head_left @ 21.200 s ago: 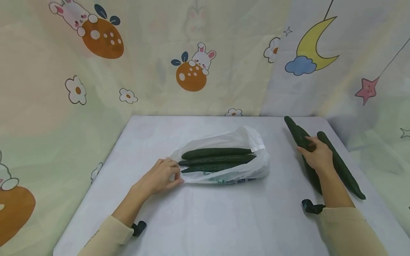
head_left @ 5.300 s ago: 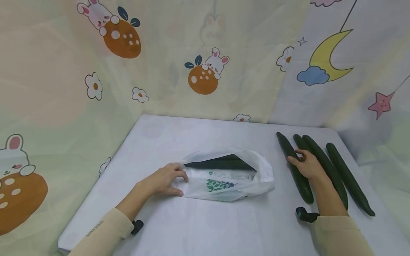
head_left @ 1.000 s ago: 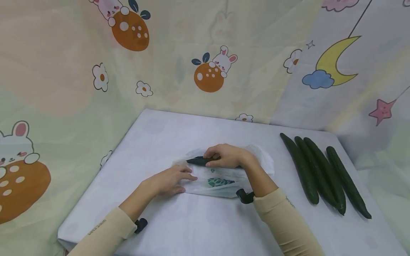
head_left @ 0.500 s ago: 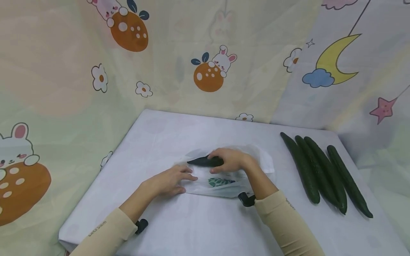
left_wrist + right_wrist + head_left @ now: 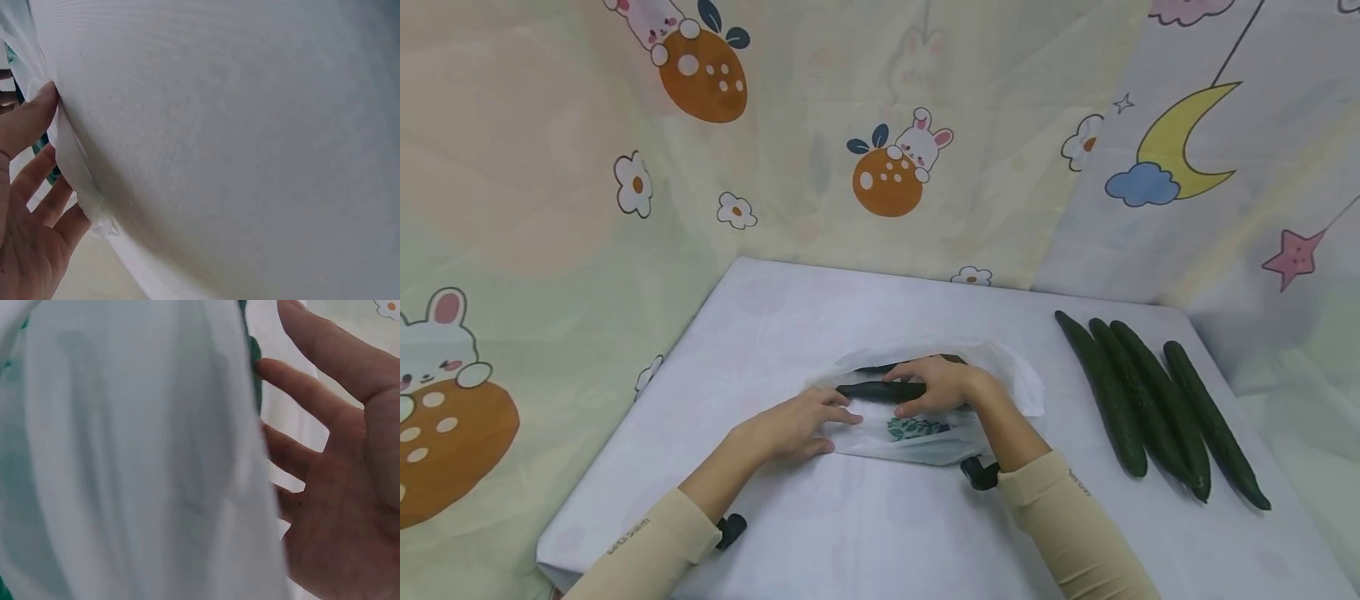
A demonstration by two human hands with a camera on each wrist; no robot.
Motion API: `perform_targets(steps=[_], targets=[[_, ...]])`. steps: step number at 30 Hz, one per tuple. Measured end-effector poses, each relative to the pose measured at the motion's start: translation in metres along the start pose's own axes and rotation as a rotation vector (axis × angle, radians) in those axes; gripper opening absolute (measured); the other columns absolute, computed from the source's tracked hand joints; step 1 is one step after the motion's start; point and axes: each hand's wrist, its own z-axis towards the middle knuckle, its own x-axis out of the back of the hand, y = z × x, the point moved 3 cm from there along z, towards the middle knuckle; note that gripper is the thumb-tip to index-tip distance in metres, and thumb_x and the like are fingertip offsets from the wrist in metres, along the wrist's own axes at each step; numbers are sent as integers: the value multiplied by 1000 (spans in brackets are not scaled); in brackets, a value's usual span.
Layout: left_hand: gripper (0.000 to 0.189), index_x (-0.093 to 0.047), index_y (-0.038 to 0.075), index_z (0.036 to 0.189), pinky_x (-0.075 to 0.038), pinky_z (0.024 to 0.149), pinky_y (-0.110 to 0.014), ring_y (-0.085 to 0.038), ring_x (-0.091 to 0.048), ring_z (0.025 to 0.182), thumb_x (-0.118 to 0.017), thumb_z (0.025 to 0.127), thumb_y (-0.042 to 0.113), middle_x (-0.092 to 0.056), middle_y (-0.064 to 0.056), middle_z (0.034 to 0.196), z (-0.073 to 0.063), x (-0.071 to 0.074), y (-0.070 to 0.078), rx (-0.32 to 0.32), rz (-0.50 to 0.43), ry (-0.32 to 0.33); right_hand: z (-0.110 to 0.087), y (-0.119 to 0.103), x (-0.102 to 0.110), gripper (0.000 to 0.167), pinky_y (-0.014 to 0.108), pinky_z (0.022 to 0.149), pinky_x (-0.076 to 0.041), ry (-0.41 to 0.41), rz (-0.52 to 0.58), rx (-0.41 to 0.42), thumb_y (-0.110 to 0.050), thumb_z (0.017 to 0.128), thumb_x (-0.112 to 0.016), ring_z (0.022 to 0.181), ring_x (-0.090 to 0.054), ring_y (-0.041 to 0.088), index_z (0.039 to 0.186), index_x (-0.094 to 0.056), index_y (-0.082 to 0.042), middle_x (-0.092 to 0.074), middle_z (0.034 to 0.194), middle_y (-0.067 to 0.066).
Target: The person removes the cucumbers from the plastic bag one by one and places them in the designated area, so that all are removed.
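A white plastic bag (image 5: 1022, 392) with a green leaf print lies on the table on its side. Two dark green cucumbers show in its mouth; the nearer cucumber (image 5: 872, 391) lies under my right hand (image 5: 943, 385). In the right wrist view, the fingers (image 5: 294, 384) reach to a green edge behind the bag's film, with the thumb raised apart from it. My left hand (image 5: 801, 422) rests at the bag's left end, fingers spread. The left wrist view has the thumb (image 5: 40, 103) and fingertips along the bag's edge. The bag hides the cucumbers' right ends.
Several loose cucumbers (image 5: 1150, 408) lie side by side, slanted, on the table's right part. The white table (image 5: 865, 533) has a printed cloth backdrop (image 5: 790, 100) behind and beside it.
Long ago several cucumbers showed in the wide bag mouth; fewer show now, and more lie at right. In the last second, the cucumber under my right hand has shifted nearer, revealing another behind.
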Motion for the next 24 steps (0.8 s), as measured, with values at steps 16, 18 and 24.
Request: perform_targets(steps=[16, 18, 24], targets=[[52, -62, 29, 143, -43, 111, -47, -30, -45, 140, -75, 93, 18, -50, -7, 150, 1, -2, -1, -7, -12, 8, 13, 21, -16, 84, 58, 111, -40, 33, -36, 4, -24, 91, -80, 143, -41, 33, 158, -34, -46, -45, 154, 11], [52, -62, 29, 143, -43, 112, -47, -31, -45, 140, -75, 94, 18, -50, -8, 150, 1, -1, -1, -20, -10, 15, 14, 21, -16, 83, 57, 112, -39, 37, -38, 10, -20, 92, -78, 144, -41, 31, 157, -35, -47, -43, 156, 11], [52, -62, 27, 144, -42, 112, -48, -32, -43, 142, -75, 94, 18, -49, -7, 152, 0, 0, 0, -26, -15, 7, 16, 19, -15, 76, 56, 115, -36, 41, -69, 39, -16, 95, -74, 147, -39, 30, 156, -39, -44, -42, 160, 7]])
